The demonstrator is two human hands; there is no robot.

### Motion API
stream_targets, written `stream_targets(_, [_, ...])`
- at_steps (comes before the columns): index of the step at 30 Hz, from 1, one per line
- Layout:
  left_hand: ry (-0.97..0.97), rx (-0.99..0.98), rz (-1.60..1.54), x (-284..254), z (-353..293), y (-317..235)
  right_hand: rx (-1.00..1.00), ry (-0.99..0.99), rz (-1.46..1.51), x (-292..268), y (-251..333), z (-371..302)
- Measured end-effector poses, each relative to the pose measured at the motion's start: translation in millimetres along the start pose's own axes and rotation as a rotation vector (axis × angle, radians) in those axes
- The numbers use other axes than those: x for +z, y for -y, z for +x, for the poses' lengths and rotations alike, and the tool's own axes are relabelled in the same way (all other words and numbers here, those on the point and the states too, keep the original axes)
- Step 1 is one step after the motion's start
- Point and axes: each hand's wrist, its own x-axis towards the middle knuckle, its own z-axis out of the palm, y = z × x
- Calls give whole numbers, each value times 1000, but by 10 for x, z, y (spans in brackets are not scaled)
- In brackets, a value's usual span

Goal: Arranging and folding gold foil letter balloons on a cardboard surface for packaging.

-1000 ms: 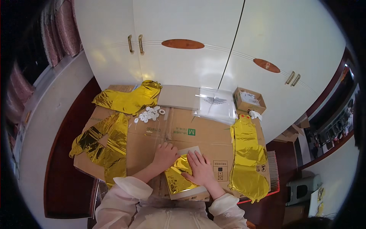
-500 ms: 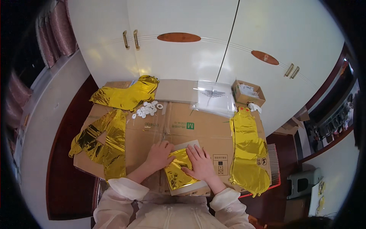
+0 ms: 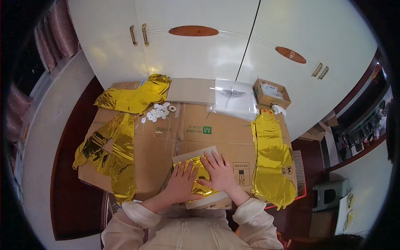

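Note:
A folded piece of shiny gold foil [image 3: 204, 190], likely a flat foil balloon, lies on a pale card [image 3: 195, 154] near the front edge of the cardboard-covered surface. My left hand [image 3: 182, 182] rests flat across the foil's left side, fingers stretched forward. On its right side lies my right hand [image 3: 217, 171], palm down with fingers spread and thumb pointing toward the left hand. Both hands cover much of the foil. To the left are a gold foil balloon [image 3: 121, 154] and a stack of gold foil balloons [image 3: 133, 99]; more flat gold foil balloons [image 3: 273, 156] lie at the right.
Small white rings [image 3: 157, 113] sit in a pile at the back left. Behind them are grey card sheets [image 3: 191, 91], then clear plastic bags [image 3: 235, 100] and a small cardboard box [image 3: 273, 94]. White cabinet doors [image 3: 196, 58] rise behind. A grey stool [image 3: 331, 193] stands at right.
My left hand has moved from the foil's upper left edge onto the foil, lying flatter. My right hand stays on it. The foil and card have turned slightly, and the view has shifted a little.

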Motion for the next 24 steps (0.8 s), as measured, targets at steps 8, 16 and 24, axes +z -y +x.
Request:
stream_targets(8, [170, -9, -1, -211, 32, 79, -159, 217, -49, -102, -235, 19])
stream_targets(16, [37, -13, -19, -117, -84, 195, -185, 378, -15, -233, -256, 99])
stream_targets(24, [-157, -112, -1, -20, -290, -377, -313, 595, -122, -559, -372, 244])
